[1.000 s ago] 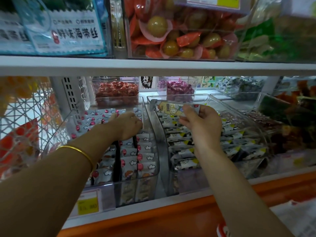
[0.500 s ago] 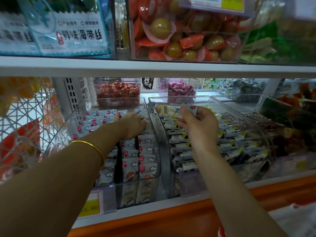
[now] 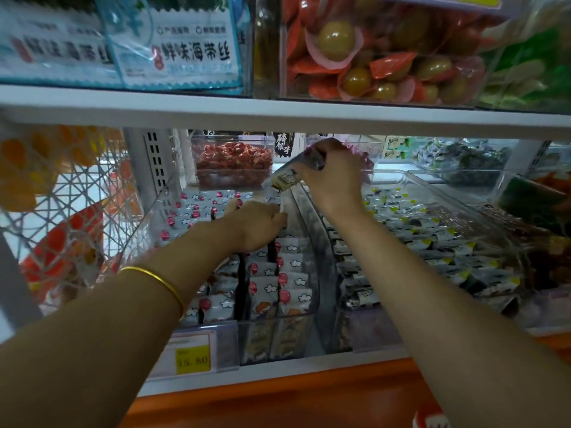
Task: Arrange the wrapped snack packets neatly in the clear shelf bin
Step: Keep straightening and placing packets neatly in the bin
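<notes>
Right hand (image 3: 335,180), pinching a snack packet (image 3: 284,179), has risen and tilted it leftward; left hand (image 3: 258,225) grips packets (image 3: 289,264) in the bin (image 3: 278,338).

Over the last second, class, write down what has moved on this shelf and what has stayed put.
The right grip has lifted its snack packet up and back, tilting it from level to slanting down-left, still pinched. The left grip stays on the packet rows in the left bin.

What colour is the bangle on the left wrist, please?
Gold. The bangle shows best in the head view.
</notes>
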Demonstrator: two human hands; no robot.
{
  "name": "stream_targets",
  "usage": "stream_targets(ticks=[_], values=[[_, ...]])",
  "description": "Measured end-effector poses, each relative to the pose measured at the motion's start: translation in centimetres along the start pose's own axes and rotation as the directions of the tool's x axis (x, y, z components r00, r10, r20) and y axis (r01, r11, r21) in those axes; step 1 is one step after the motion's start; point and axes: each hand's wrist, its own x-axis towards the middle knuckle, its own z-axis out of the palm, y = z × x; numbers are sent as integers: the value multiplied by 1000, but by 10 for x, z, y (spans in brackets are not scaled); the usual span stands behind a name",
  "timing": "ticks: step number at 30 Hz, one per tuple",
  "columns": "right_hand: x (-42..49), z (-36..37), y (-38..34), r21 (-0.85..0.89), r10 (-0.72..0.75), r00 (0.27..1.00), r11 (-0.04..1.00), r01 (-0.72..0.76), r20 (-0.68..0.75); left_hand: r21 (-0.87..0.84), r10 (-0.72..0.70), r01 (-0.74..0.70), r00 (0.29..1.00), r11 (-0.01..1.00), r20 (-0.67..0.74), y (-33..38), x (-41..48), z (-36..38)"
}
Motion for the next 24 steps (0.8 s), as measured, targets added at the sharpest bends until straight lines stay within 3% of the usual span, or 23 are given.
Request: stream_targets(ticks=[4, 7, 11, 14, 17, 20, 24], values=[[28, 34, 4, -394, -46, 929, 897, 200, 366, 45, 16, -15, 999, 999, -32, -10, -11, 1], [35, 49, 1, -504, -13, 823, 785, 360, 568, 60, 20, -16, 998, 998, -54, -22, -17, 2], [40, 63, 8, -580, 130, 678, 645, 497, 724, 154, 25, -18, 999, 988, -42, -37, -19, 6], [46, 72, 10, -623, 271, 585, 542, 564, 765, 204, 25, -21, 1000, 979, -16, -41, -19, 9], [55, 75, 5, -583, 201, 611, 618, 528, 766, 200, 17, -16, 1000, 980, -6, -42, -18, 10], [56, 80, 7, -576, 118, 700, 672, 465, 704, 182, 26, -25, 1000, 983, -5, -43, -18, 10], [51, 92, 15, -662, 99, 784, 607, 440, 612, 125, 36, -35, 999, 992, -9, -44, -19, 9]])
